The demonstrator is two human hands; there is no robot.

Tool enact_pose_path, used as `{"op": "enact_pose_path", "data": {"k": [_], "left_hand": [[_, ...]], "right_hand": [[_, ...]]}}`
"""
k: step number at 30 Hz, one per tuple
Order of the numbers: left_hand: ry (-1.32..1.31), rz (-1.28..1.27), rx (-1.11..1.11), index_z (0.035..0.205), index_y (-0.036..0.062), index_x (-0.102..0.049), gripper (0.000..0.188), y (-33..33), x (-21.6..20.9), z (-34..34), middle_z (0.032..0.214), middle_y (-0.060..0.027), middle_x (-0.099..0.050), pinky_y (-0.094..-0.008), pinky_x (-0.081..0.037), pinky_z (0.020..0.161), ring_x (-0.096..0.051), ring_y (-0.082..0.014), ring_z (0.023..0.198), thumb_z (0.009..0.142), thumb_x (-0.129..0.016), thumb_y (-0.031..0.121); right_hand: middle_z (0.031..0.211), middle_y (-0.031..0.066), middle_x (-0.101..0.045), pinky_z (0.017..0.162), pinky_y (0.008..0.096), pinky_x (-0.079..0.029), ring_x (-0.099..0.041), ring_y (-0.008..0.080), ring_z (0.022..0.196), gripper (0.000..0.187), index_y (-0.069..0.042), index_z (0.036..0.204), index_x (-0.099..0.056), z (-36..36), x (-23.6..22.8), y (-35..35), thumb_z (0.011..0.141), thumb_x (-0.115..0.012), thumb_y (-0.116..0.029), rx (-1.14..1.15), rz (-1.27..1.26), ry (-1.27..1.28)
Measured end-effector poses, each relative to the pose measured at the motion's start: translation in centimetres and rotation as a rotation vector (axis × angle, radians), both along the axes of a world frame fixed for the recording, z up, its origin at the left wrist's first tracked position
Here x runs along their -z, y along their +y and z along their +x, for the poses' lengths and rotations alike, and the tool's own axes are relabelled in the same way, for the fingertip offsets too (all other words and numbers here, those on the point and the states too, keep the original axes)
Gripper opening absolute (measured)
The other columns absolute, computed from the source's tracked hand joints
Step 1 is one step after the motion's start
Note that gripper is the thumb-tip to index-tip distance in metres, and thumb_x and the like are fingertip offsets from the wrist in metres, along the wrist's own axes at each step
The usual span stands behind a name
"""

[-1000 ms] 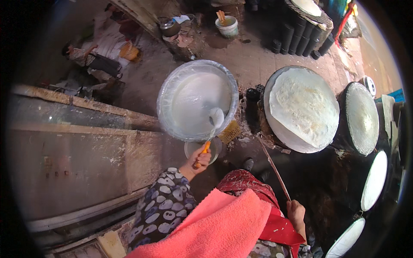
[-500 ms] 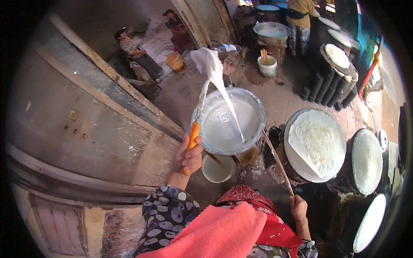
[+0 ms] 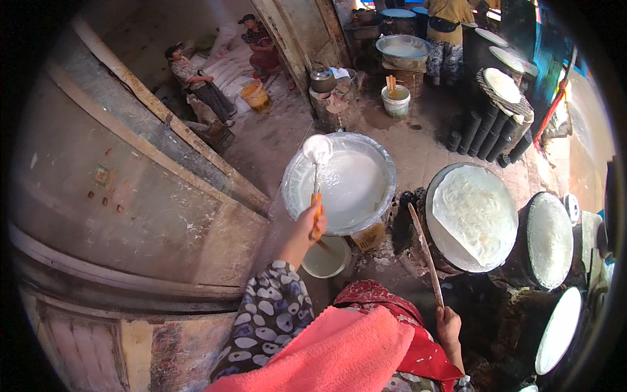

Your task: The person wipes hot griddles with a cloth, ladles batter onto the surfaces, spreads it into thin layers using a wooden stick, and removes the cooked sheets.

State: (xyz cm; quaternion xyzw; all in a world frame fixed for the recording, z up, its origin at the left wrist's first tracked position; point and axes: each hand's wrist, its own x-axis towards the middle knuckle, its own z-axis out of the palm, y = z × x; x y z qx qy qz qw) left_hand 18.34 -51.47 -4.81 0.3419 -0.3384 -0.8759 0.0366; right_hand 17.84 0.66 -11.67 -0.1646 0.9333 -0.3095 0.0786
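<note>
My left hand [image 3: 305, 230] is closed round the orange handle of a ladle [image 3: 316, 183]. The ladle's bowl, coated in white batter, is over the far left part of a wide metal basin [image 3: 394, 176] holding white liquid batter [image 3: 356, 183]. My right hand [image 3: 449, 326], lower right, grips the near end of a long, thin wooden stick [image 3: 426, 261]. The stick's far end points up between the basin and a round cooking surface [image 3: 480, 212], which bears a thin white sheet with one straight edge. A bucket [image 3: 326, 258] of pale liquid stands below the basin, under my left wrist.
More round white-topped steamers [image 3: 550, 242] stand at right, with a white disc [image 3: 560, 331] below. Black cylinders [image 3: 486, 134] surround a stove behind them. A white bucket [image 3: 395, 103] holds wooden sticks. Two people [image 3: 196, 75] sit at the back left; another person [image 3: 447, 39] stands at the back.
The ladle has come down and slightly right over the basin; the batter streaming from it has gone from sight. The stick in my right hand has swung slightly, its near end lower.
</note>
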Motion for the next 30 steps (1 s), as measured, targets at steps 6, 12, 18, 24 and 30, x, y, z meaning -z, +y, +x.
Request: {"op": "enact_pose_path", "data": {"k": [6,12,18,24,30], "left_hand": [[-0.083,-0.722,0.118,0.093,0.0099,-0.047,0.025,2.4,-2.6,-3.9,0.06,0.0017,-0.047,-0.0226,-0.036,0.039,-0.043,-0.0088,0.043,0.096,-0.056,0.033],[0.039,-0.607,0.308,0.094,0.0102,-0.047,0.025,6.6,-5.1,-12.6,0.058,0.0024,-0.045,-0.0237,-0.035,0.039,-0.042,-0.0088,0.042,0.096,-0.055,0.034],[0.309,0.132,0.648,0.101,0.0066,-0.05,0.027,17.3,-13.6,-20.3,0.064,0.0036,-0.042,-0.0192,-0.033,0.039,-0.04,-0.0038,0.046,0.1,-0.049,0.033],[0.559,0.38,0.925,0.13,-0.0039,-0.039,0.041,35.2,-25.0,-23.2,0.066,0.0009,-0.04,-0.0197,-0.041,0.036,-0.04,-0.0039,0.041,0.104,-0.037,0.028],[0.53,0.33,1.138,0.136,-0.0003,-0.037,0.047,53.6,-22.8,-27.8,0.068,0.0007,-0.042,-0.0186,-0.035,0.036,-0.04,-0.0034,0.042,0.101,-0.045,0.03]], "right_hand": [[0.06,0.0192,-0.049,0.053,0.0428,-0.039,-0.051,0.0348,0.054,0.039,-0.001,0.069,-0.05,0.6,-0.4,1.2,0.095,-0.054,-0.029,0.162,-0.044,-0.047],[0.056,0.0051,-0.044,0.046,0.0319,-0.034,-0.042,0.0129,0.05,0.036,-0.003,0.074,-0.053,0.1,-2.6,3.7,0.098,-0.051,-0.03,0.547,-0.488,-0.33],[0.059,-0.0049,-0.042,0.037,0.0216,-0.031,-0.037,0.0057,0.042,0.027,-0.008,0.084,-0.054,-3.4,-3.2,11.3,0.098,-0.052,-0.03,0.763,-0.931,-0.489],[0.063,-0.0049,-0.041,0.041,0.0209,-0.033,-0.038,0.0047,0.048,0.012,-0.007,0.097,-0.054,-9.7,-5.2,23.0,0.097,-0.051,-0.019,0.773,-1.035,-0.445],[0.064,-0.0039,-0.043,0.041,0.0213,-0.034,-0.04,0.0058,0.048,0.011,-0.008,0.101,-0.052,-14.5,-4.1,33.2,0.099,-0.046,-0.017,0.808,-1.136,-0.276]]}}
